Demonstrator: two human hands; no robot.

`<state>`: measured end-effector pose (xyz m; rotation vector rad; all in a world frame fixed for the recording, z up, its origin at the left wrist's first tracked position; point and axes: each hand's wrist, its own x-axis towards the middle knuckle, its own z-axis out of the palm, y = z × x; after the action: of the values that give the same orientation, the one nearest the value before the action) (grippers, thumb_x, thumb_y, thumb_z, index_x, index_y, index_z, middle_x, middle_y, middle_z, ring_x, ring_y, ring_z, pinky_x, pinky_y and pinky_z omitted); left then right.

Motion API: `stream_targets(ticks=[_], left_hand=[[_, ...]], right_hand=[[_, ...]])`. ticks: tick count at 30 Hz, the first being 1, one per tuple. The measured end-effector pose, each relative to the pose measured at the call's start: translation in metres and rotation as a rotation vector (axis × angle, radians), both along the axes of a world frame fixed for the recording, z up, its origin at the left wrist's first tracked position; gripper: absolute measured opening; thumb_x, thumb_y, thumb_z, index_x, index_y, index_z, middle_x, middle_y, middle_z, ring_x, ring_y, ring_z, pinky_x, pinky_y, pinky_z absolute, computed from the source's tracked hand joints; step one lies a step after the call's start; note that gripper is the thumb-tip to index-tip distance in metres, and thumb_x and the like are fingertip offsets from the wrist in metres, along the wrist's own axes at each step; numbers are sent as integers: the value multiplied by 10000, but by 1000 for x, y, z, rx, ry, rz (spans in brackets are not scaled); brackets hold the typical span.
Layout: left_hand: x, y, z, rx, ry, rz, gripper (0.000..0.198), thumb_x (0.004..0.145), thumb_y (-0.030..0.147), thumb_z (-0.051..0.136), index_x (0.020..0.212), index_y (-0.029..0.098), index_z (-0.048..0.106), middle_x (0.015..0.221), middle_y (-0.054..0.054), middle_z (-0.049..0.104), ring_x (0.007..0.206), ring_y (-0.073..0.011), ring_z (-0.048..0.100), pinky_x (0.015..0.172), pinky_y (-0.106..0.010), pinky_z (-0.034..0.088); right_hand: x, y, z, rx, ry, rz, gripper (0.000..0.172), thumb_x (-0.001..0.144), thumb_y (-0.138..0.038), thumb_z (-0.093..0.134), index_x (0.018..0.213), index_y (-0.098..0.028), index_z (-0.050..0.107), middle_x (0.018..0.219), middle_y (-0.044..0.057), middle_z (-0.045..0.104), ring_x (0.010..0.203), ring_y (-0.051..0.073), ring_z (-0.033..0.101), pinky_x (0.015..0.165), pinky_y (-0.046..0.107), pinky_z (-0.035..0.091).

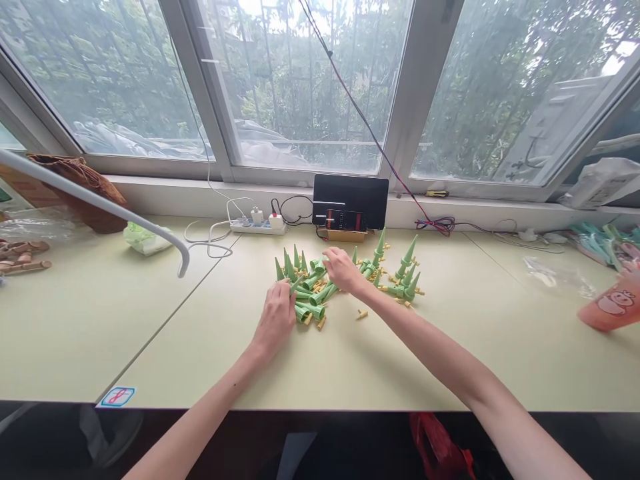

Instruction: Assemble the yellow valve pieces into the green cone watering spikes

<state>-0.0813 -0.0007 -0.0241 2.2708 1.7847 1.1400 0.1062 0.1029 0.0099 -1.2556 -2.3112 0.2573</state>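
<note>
Light-green plastic cones (317,311) lie in a loose pile on the table, mixed with small yellow plastic pegs (362,314). My left hand (277,312) is at the pile's left edge, fingers closed around a green cone (296,285) whose tip points up and right. Over the back middle of the pile, my right hand (343,268) has its fingertips pressed together beside some cones; what they pinch is hidden. Several cones stand upright behind my left hand. To the right, more upright cones (409,252) have yellow pegs at their bases.
A black tablet (350,197) leans at the back, a phone (345,220) before it. A power strip (257,227) with cables lies left of it. A grey curved bar (125,217) reaches in from the left. An orange cup (610,305) is at the right.
</note>
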Motion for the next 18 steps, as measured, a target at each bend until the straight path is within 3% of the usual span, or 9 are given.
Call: stream_targets(ticks=[3, 7, 12, 18], left_hand=[[4, 2, -8, -29, -9, -23, 225, 991, 276, 322, 1081, 182, 506, 1267, -140, 542, 1219, -279, 484, 1007, -495, 427], [5, -1, -14, -71, -51, -11, 301, 998, 275, 306, 1231, 169, 465, 1301, -158, 533, 1281, -285, 462, 1045, -514, 410], [12, -6, -18, -94, -55, -34, 312, 991, 248, 324, 1270, 184, 448, 1362, -147, 491, 1367, -314, 365, 1067, -553, 384], [17, -6, -22, -77, -38, -54, 307, 990, 245, 313, 1243, 178, 475, 1356, -139, 484, 1389, -318, 319, 1090, -532, 367]], right_hand=[[-21, 32, 0, -59, -47, 0, 304, 1013, -296, 349, 1142, -174, 596, 1247, 141, 542, 1144, 271, 497, 925, 380, 400], [-30, 48, -12, -149, -103, -6, 381, 1020, -356, 306, 1007, -184, 646, 1123, 130, 591, 1031, 270, 547, 853, 377, 403], [-21, 42, -25, -155, -116, 49, 474, 1038, -374, 223, 924, -183, 643, 987, 93, 617, 936, 208, 564, 826, 304, 388], [-9, 27, -25, -111, -105, 118, 473, 1040, -369, 238, 873, -177, 637, 936, 74, 639, 941, 184, 559, 826, 274, 364]])
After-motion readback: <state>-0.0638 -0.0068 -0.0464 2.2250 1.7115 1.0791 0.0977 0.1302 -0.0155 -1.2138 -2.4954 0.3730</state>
